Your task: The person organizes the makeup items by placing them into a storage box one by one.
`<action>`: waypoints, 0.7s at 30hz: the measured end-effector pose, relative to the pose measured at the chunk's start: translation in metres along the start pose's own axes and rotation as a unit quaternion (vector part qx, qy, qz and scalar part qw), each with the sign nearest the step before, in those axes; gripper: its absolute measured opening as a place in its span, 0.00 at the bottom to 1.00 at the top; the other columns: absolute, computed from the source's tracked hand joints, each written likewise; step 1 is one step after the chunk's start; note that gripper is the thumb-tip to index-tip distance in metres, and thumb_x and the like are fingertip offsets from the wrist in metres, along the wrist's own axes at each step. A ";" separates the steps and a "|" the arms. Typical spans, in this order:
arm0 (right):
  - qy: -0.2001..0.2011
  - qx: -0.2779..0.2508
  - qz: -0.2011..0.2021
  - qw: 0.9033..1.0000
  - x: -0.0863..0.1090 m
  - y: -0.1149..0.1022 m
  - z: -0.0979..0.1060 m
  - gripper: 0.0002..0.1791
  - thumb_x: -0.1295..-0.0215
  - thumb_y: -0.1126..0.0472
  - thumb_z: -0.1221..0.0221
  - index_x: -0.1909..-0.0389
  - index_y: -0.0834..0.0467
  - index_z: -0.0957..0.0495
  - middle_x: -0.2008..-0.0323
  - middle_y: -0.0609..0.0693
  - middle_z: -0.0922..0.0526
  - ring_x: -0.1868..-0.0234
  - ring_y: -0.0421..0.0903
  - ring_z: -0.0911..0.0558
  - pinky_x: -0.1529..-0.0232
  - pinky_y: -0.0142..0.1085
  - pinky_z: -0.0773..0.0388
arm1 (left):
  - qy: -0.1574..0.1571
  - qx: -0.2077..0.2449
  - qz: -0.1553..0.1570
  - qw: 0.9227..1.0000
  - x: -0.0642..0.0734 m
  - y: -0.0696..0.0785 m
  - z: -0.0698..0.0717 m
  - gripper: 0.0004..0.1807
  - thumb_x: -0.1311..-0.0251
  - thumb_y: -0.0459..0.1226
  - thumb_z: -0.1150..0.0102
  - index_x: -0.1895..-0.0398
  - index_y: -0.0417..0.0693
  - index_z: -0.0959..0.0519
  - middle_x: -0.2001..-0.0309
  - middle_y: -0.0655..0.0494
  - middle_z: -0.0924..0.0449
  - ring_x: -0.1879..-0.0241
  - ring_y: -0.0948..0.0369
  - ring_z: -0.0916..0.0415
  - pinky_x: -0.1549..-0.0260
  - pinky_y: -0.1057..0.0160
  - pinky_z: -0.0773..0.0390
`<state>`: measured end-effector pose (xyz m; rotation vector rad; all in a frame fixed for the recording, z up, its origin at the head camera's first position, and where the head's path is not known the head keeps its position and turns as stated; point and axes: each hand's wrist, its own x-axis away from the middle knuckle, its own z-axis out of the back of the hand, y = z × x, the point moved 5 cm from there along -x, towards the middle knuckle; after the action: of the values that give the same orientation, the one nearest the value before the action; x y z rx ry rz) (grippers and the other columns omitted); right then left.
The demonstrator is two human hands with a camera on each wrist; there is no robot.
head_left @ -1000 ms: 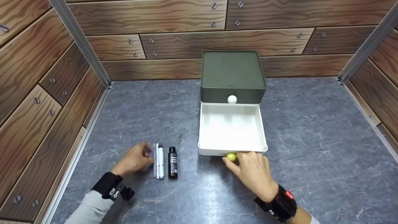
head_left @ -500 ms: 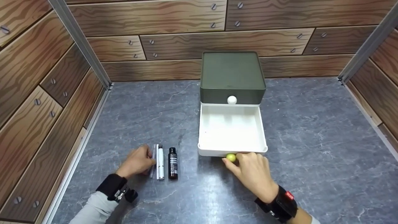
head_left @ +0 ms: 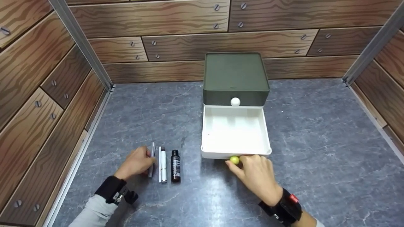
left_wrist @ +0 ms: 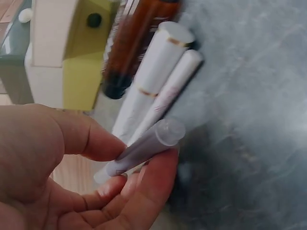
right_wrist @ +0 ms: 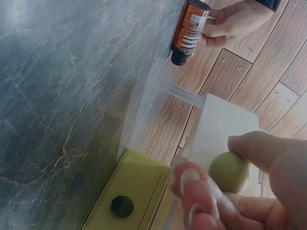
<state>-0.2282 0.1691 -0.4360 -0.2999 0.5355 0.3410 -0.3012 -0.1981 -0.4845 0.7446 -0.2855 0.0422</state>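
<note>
My left hand (head_left: 135,162) pinches a slim translucent greyish tube (left_wrist: 148,146) between thumb and fingers, tilted and apart from its neighbours. Beside it lie a thin white stick (head_left: 160,165) and a thicker white tube with gold rings (head_left: 163,165). To their right is a brown bottle with a black cap (head_left: 175,165). My right hand (head_left: 257,176) grips the round yellow-green knob (head_left: 234,160) on the front of a white drawer (head_left: 233,135). That drawer is pulled out from under the dark green top drawer (head_left: 221,97), and nothing shows inside it except a tiny dark speck.
The drawer box with its dark green top (head_left: 235,71) stands by the back wood-patterned wall (head_left: 176,47). A white knob (head_left: 235,101) is on its top drawer. The right wrist view shows a yellow drawer front (right_wrist: 136,184) with a dark knob (right_wrist: 122,206). Marbled grey surface (head_left: 315,142) lies around.
My left hand has taken hold of the translucent tube and drawn it left, away from the white stick and white tube. The right hand stays on the knob; the drawer has not moved.
</note>
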 end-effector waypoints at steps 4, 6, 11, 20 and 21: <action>-0.002 0.000 -0.003 1.000 0.000 0.001 0.000 0.25 0.37 0.43 0.27 0.80 0.53 0.27 0.84 0.42 0.37 0.85 0.42 0.34 0.87 0.40 0.29 | 0.001 0.048 -0.014 0.999 -0.002 0.006 0.009 0.09 0.36 0.33 0.40 0.57 0.39 0.27 0.69 0.49 0.21 0.75 0.56 0.22 0.75 0.60 0.20; 0.000 0.000 -0.004 1.000 0.000 0.001 0.000 0.25 0.38 0.43 0.27 0.80 0.52 0.28 0.84 0.42 0.37 0.85 0.43 0.34 0.88 0.41 0.30 | -0.011 0.095 -0.016 0.995 -0.002 0.011 0.011 0.09 0.35 0.31 0.42 0.54 0.38 0.28 0.65 0.47 0.22 0.71 0.55 0.22 0.72 0.59 0.17; 0.002 0.004 -0.007 1.000 0.000 0.000 0.001 0.28 0.38 0.43 0.27 0.83 0.49 0.34 0.84 0.42 0.40 0.85 0.43 0.36 0.89 0.40 0.34 | -0.034 0.170 -0.024 0.985 -0.001 0.025 0.010 0.14 0.34 0.27 0.43 0.46 0.33 0.28 0.58 0.44 0.24 0.65 0.55 0.23 0.68 0.60 0.16; -0.007 0.002 -0.010 1.000 0.000 0.001 0.000 0.29 0.38 0.43 0.27 0.84 0.48 0.35 0.85 0.41 0.40 0.85 0.42 0.36 0.88 0.39 0.34 | -0.055 0.237 -0.061 0.968 0.000 0.053 0.009 0.21 0.34 0.28 0.42 0.39 0.33 0.30 0.57 0.42 0.21 0.65 0.53 0.18 0.62 0.53 0.11; -0.007 0.002 -0.010 1.000 0.000 0.002 0.000 0.29 0.37 0.43 0.27 0.84 0.48 0.35 0.85 0.41 0.40 0.85 0.42 0.36 0.88 0.39 0.34 | -0.062 0.250 -0.065 0.964 0.000 0.056 0.008 0.20 0.33 0.27 0.43 0.39 0.33 0.30 0.56 0.41 0.21 0.63 0.52 0.18 0.62 0.53 0.11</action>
<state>-0.2291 0.1704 -0.4364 -0.2993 0.5180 0.3222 -0.3109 -0.1624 -0.4414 1.2696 -0.3494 -0.0601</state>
